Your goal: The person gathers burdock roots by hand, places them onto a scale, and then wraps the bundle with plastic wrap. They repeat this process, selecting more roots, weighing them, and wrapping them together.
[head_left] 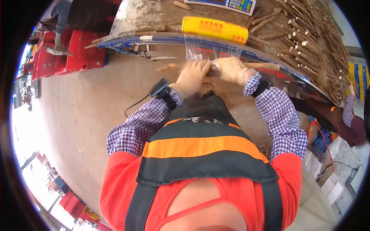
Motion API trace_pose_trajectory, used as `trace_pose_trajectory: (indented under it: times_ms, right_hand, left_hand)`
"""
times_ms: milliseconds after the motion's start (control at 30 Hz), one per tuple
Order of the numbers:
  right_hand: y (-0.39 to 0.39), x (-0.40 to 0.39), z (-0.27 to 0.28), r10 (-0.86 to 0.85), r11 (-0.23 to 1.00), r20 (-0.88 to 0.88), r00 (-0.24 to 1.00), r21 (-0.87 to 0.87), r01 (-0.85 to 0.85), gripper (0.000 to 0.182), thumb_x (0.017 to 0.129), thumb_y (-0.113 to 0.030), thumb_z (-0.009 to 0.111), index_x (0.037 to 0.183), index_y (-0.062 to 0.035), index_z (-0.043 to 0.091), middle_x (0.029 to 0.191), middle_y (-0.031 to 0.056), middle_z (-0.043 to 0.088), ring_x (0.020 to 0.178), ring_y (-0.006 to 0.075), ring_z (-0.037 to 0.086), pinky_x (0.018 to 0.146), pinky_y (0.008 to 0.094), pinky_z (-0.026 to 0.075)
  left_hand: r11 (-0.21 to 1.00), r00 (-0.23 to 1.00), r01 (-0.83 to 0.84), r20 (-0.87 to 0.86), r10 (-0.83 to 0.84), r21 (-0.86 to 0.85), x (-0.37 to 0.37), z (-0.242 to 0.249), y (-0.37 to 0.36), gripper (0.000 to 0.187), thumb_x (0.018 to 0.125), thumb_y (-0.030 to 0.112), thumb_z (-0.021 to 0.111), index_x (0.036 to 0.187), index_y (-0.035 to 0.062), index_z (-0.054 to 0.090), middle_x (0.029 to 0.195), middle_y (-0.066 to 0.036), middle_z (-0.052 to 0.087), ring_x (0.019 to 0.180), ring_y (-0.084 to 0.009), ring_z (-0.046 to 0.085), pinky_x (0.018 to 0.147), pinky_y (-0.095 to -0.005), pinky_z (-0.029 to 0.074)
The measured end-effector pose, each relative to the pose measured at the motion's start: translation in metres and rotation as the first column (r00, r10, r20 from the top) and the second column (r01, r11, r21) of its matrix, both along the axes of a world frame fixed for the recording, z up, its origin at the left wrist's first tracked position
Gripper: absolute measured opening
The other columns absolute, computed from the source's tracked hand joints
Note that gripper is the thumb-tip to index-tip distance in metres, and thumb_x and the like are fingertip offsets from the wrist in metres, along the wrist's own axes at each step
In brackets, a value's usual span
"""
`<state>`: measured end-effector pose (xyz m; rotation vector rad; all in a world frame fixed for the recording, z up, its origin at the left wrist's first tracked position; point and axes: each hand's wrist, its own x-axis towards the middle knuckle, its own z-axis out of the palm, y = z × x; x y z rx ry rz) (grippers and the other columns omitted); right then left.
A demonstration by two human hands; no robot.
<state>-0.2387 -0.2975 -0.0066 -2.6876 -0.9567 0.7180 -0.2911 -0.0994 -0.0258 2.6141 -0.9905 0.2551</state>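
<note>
In front of my apron, both gloved hands meet at the table's near edge on long brown roots [263, 66] that stick out to either side. My left hand [191, 77] is closed around them, fingers curled over the top. Close beside it, my right hand [231, 69] is closed on the roots and on bunched clear plastic film [216, 68]. From there the stretched cling film [194, 48] runs back to a yellow roll [214, 29] lying on the tabletop. How many roots my hands hold is hidden by my fingers.
A big pile of cut roots [304, 46] covers the table's right side. A digital scale [241, 4] stands at the back. Red crates [86, 50] are at the left, near another person's hand [58, 48]. Another person [339, 119] works at the far right.
</note>
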Motion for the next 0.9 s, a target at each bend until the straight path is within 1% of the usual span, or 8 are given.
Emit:
trace_pose_trajectory:
  times_ms: [167, 233, 300, 467, 567, 600, 800, 900]
  right_hand:
    - [-0.007, -0.043, 0.040, -0.175, 0.983, -0.148, 0.974, -0.088, 0.163, 0.038, 0.080, -0.029, 0.063, 0.112, -0.0073, 0.059, 0.111, 0.0150, 0.065, 0.101, 0.0319, 0.063, 0.084, 0.0407, 0.051]
    - [0.005, -0.070, 0.033, 0.007, 0.995, 0.754, 0.656, -0.068, 0.067, 0.054, 0.077, -0.030, 0.066, 0.122, -0.0029, 0.052, 0.126, 0.0130, 0.058, 0.116, 0.0286, 0.055, 0.092, 0.0391, 0.046]
    - [0.035, -0.075, -0.035, -0.017, 0.934, 0.672, 0.740, -0.255, 0.252, 0.057, 0.074, -0.029, 0.066, 0.121, -0.0008, 0.052, 0.125, 0.0161, 0.055, 0.117, 0.0284, 0.052, 0.092, 0.0367, 0.045]
    - [0.008, -0.034, -0.009, -0.250, 0.968, -0.061, 0.966, -0.002, 0.250, 0.027, 0.077, -0.018, 0.060, 0.102, -0.0082, 0.060, 0.091, 0.0081, 0.060, 0.088, 0.0247, 0.060, 0.074, 0.0357, 0.048]
    - [0.016, -0.038, 0.005, -0.163, 0.936, 0.172, 0.971, -0.284, 0.208, 0.018, 0.085, -0.019, 0.056, 0.098, -0.0091, 0.065, 0.105, 0.0160, 0.067, 0.100, 0.0302, 0.064, 0.074, 0.0367, 0.051]
    - [0.022, -0.050, -0.017, 0.008, 0.930, 0.700, 0.715, -0.268, 0.252, 0.020, 0.085, -0.016, 0.057, 0.101, -0.0077, 0.063, 0.107, 0.0159, 0.066, 0.098, 0.0260, 0.065, 0.073, 0.0361, 0.051]
    - [0.004, -0.018, -0.001, -0.232, 0.969, -0.153, 0.961, -0.127, 0.213, 0.038, 0.070, -0.028, 0.073, 0.101, -0.0085, 0.062, 0.091, 0.0129, 0.066, 0.087, 0.0328, 0.065, 0.078, 0.0419, 0.052]
    - [0.020, -0.034, -0.038, -0.070, 0.928, 0.521, 0.851, -0.279, 0.247, 0.041, 0.074, -0.029, 0.069, 0.106, -0.0057, 0.062, 0.096, 0.0162, 0.069, 0.091, 0.0321, 0.067, 0.080, 0.0424, 0.052]
  left_hand:
    - [0.980, 0.857, 0.143, -0.513, -0.051, 0.141, 0.038, 0.008, -0.019, 0.055, 0.072, 0.038, 0.075, 0.111, 0.0007, 0.064, 0.100, -0.020, 0.067, 0.093, -0.0325, 0.065, 0.082, -0.0376, 0.052]
    - [0.972, 0.642, 0.223, -0.739, -0.206, -0.077, 0.058, -0.005, -0.004, 0.055, 0.067, 0.037, 0.077, 0.104, -0.0017, 0.065, 0.094, -0.024, 0.067, 0.092, -0.0347, 0.066, 0.080, -0.0401, 0.053]
    - [0.920, 0.345, 0.375, -0.938, -0.022, 0.116, 0.080, 0.021, -0.010, 0.047, 0.066, 0.029, 0.074, 0.103, 0.0005, 0.067, 0.098, -0.024, 0.068, 0.097, -0.0363, 0.065, 0.082, -0.0412, 0.052]
    - [0.917, 0.963, 0.097, -0.270, 0.012, 0.387, 0.032, 0.005, -0.025, 0.040, 0.071, 0.026, 0.072, 0.103, 0.0041, 0.063, 0.091, -0.017, 0.070, 0.091, -0.0314, 0.068, 0.078, -0.0442, 0.053]
    - [0.979, 0.775, 0.205, -0.612, -0.160, 0.003, 0.049, -0.015, -0.018, 0.034, 0.079, 0.025, 0.066, 0.104, 0.0033, 0.062, 0.092, -0.019, 0.069, 0.089, -0.0338, 0.067, 0.078, -0.0451, 0.053]
    - [0.938, 0.707, 0.343, -0.642, -0.297, -0.057, 0.074, -0.037, -0.010, 0.031, 0.082, 0.024, 0.062, 0.104, 0.0021, 0.062, 0.092, -0.019, 0.069, 0.089, -0.0343, 0.067, 0.079, -0.0469, 0.052]
    - [0.976, 0.970, 0.076, -0.243, -0.025, 0.203, 0.031, -0.010, -0.030, 0.044, 0.067, 0.031, 0.078, 0.099, 0.0035, 0.063, 0.089, -0.018, 0.068, 0.090, -0.0328, 0.067, 0.076, -0.0450, 0.053]
    - [0.960, 0.809, 0.271, -0.559, -0.184, 0.076, 0.071, 0.010, -0.020, 0.038, 0.068, 0.028, 0.077, 0.094, 0.0037, 0.064, 0.087, -0.016, 0.068, 0.089, -0.0336, 0.067, 0.075, -0.0454, 0.052]
